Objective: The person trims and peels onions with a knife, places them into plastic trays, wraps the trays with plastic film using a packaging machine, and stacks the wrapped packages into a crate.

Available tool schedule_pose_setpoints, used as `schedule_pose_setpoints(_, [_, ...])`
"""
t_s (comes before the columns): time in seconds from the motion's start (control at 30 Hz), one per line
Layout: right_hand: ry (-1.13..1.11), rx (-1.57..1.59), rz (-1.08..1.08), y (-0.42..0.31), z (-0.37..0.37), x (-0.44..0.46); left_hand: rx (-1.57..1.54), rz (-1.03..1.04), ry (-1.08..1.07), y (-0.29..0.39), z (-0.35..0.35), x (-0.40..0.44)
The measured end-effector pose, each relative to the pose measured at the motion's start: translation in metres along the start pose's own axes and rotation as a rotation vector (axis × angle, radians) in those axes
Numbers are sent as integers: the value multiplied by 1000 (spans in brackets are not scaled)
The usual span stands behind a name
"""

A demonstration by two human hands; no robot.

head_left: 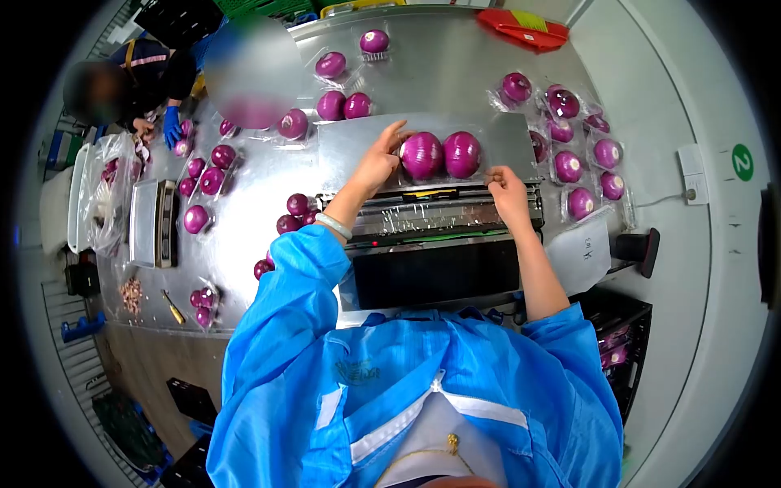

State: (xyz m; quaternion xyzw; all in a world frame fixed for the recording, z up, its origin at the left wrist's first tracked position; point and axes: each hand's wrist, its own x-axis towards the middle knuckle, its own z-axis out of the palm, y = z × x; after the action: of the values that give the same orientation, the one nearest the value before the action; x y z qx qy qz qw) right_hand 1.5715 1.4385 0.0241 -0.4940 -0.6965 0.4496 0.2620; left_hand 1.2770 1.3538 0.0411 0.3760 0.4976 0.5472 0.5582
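Note:
Two red onions, a left one (421,155) and a right one (461,154), sit side by side on the metal plate behind the wrapping machine (431,213). Clear plastic seems to lie around them. My left hand (381,161) is at the left onion's outer side, fingers stretched and apart, with the fingertips at or against it. To the right of the pair, my right hand (510,193) has its fingers curled together in a pinch low by the plate. Whatever is between them, perhaps thin film, is too fine to make out.
Packed onions (567,167) stand in a group at the right, and more onions (211,180) lie at the left. A scale (153,223) and a yellow-handled tool (173,307) rest leftward. A co-worker's blue-gloved hand (172,127) reaches in at the upper left. A red dispenser (523,30) lies at the back.

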Motion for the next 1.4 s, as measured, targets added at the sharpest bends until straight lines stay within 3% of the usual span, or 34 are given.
schedule_pose_setpoints(0.03, [-41,-9,4,-14,-6,-4,-31,50,26,-11,-2,-1])
schedule_pose_setpoints(0.13, [-21,-202,-243,-16,-38,-14,244,130,388,-15,-10,-40])
schedule_pose_setpoints(0.2, [110,-292,-254,-6,-69,-24,620,85,613,14,-11,-92])
schedule_pose_setpoints(0.27, [131,-480,-165,-5,-91,-36,916,-21,800,1,-25,-135])
schedule_pose_setpoints(0.37, [161,-842,-193,17,-76,-48,1303,54,794,-24,-3,-159])
schedule_pose_setpoints(0.47, [85,-665,-163,35,-44,-42,1351,114,816,-51,39,-139])
schedule_pose_setpoints(0.5, [63,-625,-273,40,-42,-38,1278,73,780,-51,43,-133])
schedule_pose_setpoints(0.57, [-119,-393,-126,41,-58,-34,1070,24,682,-48,36,-127])
schedule_pose_setpoints(0.6, [-205,-278,-56,40,-72,-31,801,-190,530,-39,22,-131])
schedule_pose_setpoints(0.67, [-467,226,147,9,-108,-35,470,-345,233,14,8,-144])
schedule_pose_setpoints(0.73, [-558,735,157,-17,-129,-34,170,-247,93,71,9,-148])
schedule_pose_setpoints(0.8, [-608,1102,-80,-61,-134,-17,-191,-131,1,111,-1,-139])
schedule_pose_setpoints(0.87, [-580,1429,-277,-90,-122,15,-476,233,-65,127,5,-99])
schedule_pose_setpoints(0.9, [-221,1313,-238,-109,-108,23,-553,275,156,136,24,-74])
schedule_pose_setpoints(0.93, [-166,1226,-274,-117,-89,43,-623,319,374,142,40,-47])
schedule_pose_setpoints(0.97, [-112,1139,-309,-120,-71,68,-495,409,363,123,30,-16])
schedule_pose_setpoints(1.0, [-42,873,-342,-99,-49,92,-366,499,351,87,13,14])
schedule_pose_setpoints(1.03, [70,340,-255,-91,-34,106,-127,426,439,52,2,38])
schedule_pose_setpoints(1.07, [46,170,-328,-45,-6,137,110,347,524,23,-7,55])
schedule_pose_setpoints(1.13, [-136,-170,-165,-9,17,148,663,-55,499,-6,-7,55])
schedule_pose_setpoints(1.2, [-333,117,-7,1,18,146,464,-150,458,1,5,45])
schedule_pose_setpoints(1.23, [-390,58,-8,-8,15,143,391,-152,422,-20,-10,48])
schedule_pose_setpoints(1.4, [-699,-124,128,-62,-16,120,225,-391,117,38,10,18])
